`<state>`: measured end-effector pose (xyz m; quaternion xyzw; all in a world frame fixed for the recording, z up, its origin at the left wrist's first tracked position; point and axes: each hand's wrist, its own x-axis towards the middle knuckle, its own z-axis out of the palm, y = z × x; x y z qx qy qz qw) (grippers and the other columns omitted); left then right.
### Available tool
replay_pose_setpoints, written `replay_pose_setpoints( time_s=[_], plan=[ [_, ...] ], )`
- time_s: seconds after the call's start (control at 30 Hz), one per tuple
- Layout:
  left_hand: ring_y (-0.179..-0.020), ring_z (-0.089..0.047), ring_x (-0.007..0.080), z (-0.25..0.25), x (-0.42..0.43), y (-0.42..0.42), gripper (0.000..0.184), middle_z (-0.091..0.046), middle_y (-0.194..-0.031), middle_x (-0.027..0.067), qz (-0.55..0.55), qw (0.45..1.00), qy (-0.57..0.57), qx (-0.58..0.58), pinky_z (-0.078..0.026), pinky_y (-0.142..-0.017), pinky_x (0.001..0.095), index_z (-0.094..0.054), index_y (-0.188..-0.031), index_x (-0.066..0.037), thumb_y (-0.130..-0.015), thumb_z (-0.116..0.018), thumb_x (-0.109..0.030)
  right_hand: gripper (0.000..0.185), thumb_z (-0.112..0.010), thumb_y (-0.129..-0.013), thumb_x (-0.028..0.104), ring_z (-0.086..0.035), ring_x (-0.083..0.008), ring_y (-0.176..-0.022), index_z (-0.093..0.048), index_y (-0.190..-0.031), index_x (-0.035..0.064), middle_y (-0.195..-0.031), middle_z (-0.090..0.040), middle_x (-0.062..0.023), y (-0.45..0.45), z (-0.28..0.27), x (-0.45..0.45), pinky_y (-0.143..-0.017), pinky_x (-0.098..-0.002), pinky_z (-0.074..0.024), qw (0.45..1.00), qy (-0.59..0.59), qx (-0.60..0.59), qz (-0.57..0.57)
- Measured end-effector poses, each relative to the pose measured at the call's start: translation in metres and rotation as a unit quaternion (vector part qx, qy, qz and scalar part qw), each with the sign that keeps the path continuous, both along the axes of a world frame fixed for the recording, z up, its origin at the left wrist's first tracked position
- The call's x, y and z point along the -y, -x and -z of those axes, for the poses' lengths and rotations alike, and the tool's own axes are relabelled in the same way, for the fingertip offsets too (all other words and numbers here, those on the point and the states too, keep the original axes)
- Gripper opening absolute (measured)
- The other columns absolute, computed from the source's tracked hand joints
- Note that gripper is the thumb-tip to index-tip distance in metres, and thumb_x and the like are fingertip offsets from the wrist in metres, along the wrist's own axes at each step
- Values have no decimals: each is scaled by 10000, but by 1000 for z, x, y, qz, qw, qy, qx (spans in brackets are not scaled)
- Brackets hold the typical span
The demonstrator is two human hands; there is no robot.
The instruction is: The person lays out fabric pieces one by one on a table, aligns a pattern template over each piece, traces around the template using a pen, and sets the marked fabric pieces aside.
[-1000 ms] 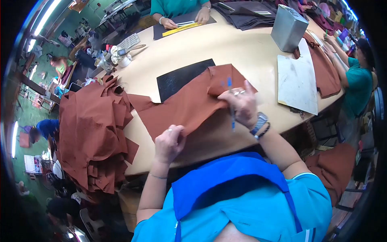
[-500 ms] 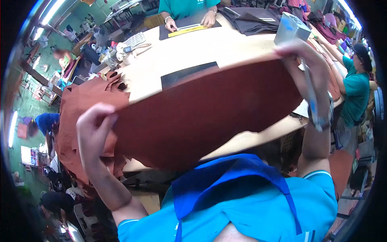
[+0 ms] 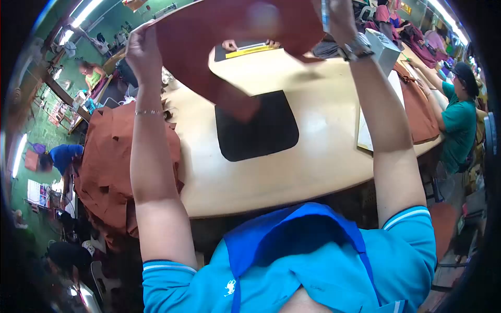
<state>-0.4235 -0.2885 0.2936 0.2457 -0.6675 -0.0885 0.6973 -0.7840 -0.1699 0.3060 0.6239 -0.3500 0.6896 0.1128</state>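
A limp reddish-brown sheet, leather or cloth (image 3: 198, 36), hangs raised over the far part of the table, one long flap dangling and blurred by motion. My left hand (image 3: 142, 52) pinches its left corner. At the opposite end is my right hand (image 3: 340, 23), up at the top edge of the view and partly cut off; its fingers close on the sheet's right end. A narrow blue-and-silver tool (image 3: 325, 15) shows along that hand, its kind unclear. Below the flap a black panel with rounded corners (image 3: 261, 133) lies flat on the pale table (image 3: 219, 193).
A heap of reddish-brown pieces (image 3: 112, 167) covers the table's left end. Opposite, a person's hands (image 3: 228, 45) rest by a yellow ruler (image 3: 250, 50). A metal box (image 3: 383, 49) stands at the right, near brown sheets (image 3: 417, 112) and a co-worker in green (image 3: 459, 115).
Both my hands have moved up and away from my body, carrying the brown sheet. The black panel, mostly covered before, now shows almost whole.
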Motion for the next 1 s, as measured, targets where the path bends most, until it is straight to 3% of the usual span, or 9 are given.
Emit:
replay_pose_setpoints(
  time_s=[0.03, 0.07, 0.13, 0.17, 0.3, 0.43, 0.77, 0.83, 1.0],
  plan=[
    [-901, -642, 109, 6, -18, 1, 147, -708, -976, 68, 62, 996, 27, -56, -500, -837, 244, -676, -1015, -4, -947, -622, -123, 266, -461, -991, 176, -615, -119, -758, -676, -915, 39, -762, -650, -47, -21, -4, -36, -671, -266, -477, 998, 42, -24, 28],
    [-969, -643, 124, 14, -41, -5, 142, -695, -1048, 80, -9, 996, 82, 17, -496, -881, 256, -654, -1049, 8, -959, -598, -87, 159, -539, -961, 143, -630, -133, -801, -674, -984, 63, -836, -673, -69, -14, 9, -48, -718, -275, -490, 990, -39, -62, 120],
    [-1021, -637, 133, 52, -64, -15, 130, -685, -1085, 99, 5, 991, 128, 48, -494, -902, 270, -647, -1049, 0, -957, -603, -82, 121, -619, -922, 97, -655, -190, -790, -684, -1023, 81, -866, -693, -104, 1, 49, -60, -719, -314, -511, 984, -57, -113, 122],
    [-1042, -643, 168, 80, -71, -24, 123, -678, -1117, 118, -6, 988, 129, 84, -495, -914, 298, -639, -1053, -4, -955, -603, -69, 109, -622, -913, 83, -664, -232, -737, -697, -992, 75, -823, -689, -119, 2, 75, -61, -673, -345, -520, 991, 7, -126, 33],
    [-1084, -648, 272, 200, -119, -45, 207, -684, -1076, 159, -24, 979, -59, 195, -499, -933, 370, -630, -999, -17, -837, -616, 111, 171, -654, -835, -8, -657, -223, -745, -696, -982, 70, -833, -689, -97, -8, 188, -109, -683, -335, -522, 973, -178, -137, 62],
    [-1016, -653, 325, 266, -181, -61, 127, -676, -1072, 166, 13, 938, -200, 283, -520, -881, 388, -642, -975, -31, -857, -633, 13, 174, -678, -764, -14, -659, -235, -735, -683, -910, 78, -759, -662, -66, -15, 267, -154, -689, -345, -515, 941, -266, -198, 66],
    [-927, -652, 319, 260, -256, -93, 179, -684, -1019, 147, 9, 892, -222, 392, -506, -803, 404, -687, -915, -65, -797, -730, -193, 196, -755, -751, 108, -648, -249, -955, -655, -919, 109, -974, -714, -41, -33, 276, -241, -911, -390, -465, 887, -393, -241, 21],
    [-923, -643, 334, 247, -243, -96, 214, -685, -1001, 146, -48, 907, -182, 377, -485, -810, 415, -690, -921, -66, -816, -709, -252, 226, -773, -753, 148, -643, -251, -989, -654, -942, 112, -1014, -708, -52, -35, 266, -247, -938, -399, -457, 885, -401, -237, 20],
    [-949, -634, 325, 246, -136, -58, 328, -682, -995, 147, -84, 889, -308, 327, -477, -836, 433, -686, -1006, -58, -902, -610, -360, 291, -761, -790, 185, -595, -292, -1142, -626, -1028, 85, -1173, -662, -142, -31, 285, -229, -1015, -447, -412, 892, -419, -152, 80]
  ],
)
